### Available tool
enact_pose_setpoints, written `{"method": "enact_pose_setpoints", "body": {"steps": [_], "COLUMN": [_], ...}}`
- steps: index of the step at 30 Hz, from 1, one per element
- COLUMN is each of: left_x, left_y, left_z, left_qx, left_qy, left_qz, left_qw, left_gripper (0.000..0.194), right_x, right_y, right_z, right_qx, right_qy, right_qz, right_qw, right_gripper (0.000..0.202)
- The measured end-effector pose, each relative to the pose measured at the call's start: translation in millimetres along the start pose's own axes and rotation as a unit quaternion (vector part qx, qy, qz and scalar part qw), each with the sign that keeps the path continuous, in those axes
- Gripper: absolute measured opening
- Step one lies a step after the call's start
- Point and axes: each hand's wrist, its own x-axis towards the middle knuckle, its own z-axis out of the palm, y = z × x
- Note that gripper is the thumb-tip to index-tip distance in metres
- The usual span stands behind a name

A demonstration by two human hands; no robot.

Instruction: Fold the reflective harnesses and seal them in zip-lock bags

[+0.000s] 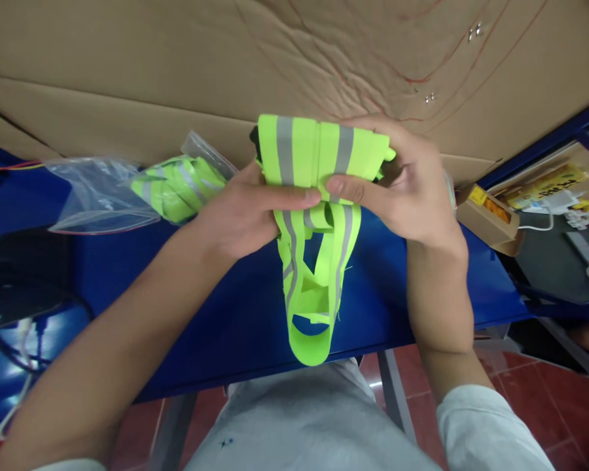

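Observation:
A neon yellow-green strap harness [302, 154] with grey reflective stripes is held up over the blue table, its upper part folded flat into a wide band. My left hand [250, 212] grips the band's left side, thumb across the front, fingers hidden behind. On the right side my right hand [402, 183] pinches the band the same way, its thumb tip close to the left thumb. Loose straps hang below in a long loop. Left of my left hand, a second bundle of yellow-green reflective straps [179, 186] lies by a clear zip bag [103, 196].
The blue table [216, 314] has a brown cardboard panel [177, 59] along its back. A black device with cables [29, 275] sits at the left. At the right are an open small carton [488, 219] and a shelf with white cables.

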Motion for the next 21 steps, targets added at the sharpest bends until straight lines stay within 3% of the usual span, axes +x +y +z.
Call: {"method": "enact_pose_setpoints", "body": {"steps": [3, 7, 10, 14, 18, 21], "left_x": [2, 3, 6, 9, 5, 0], "left_y": [-7, -20, -29, -31, -34, -42], "left_z": [-0.7, -6.0, -8.6, -9.2, -7.7, -0.7], "left_qx": [-0.011, 0.074, 0.106, 0.066, -0.037, -0.07], "left_qy": [-0.033, -0.059, -0.036, 0.029, -0.032, -0.071], "left_qz": [-0.018, -0.029, -0.012, -0.021, -0.069, -0.113], "left_qw": [0.999, 0.995, 0.994, 0.997, 0.996, 0.989], "left_gripper": [0.042, 0.044, 0.045, 0.044, 0.048, 0.051], "right_x": [0, 0, -2, -4, -3, -1], "right_y": [0, 6, 5, -8, -11, 0], "right_z": [3, 7, 10, 14, 25, 34], "right_qx": [0.007, -0.038, -0.056, -0.125, -0.128, -0.153], "right_qy": [0.062, 0.088, 0.112, 0.13, 0.159, 0.187], "right_qz": [-0.02, -0.002, -0.008, -0.021, -0.127, -0.239], "right_qw": [0.998, 0.995, 0.992, 0.983, 0.971, 0.941], "right_gripper": [0.034, 0.035, 0.029, 0.033, 0.033, 0.038]}}
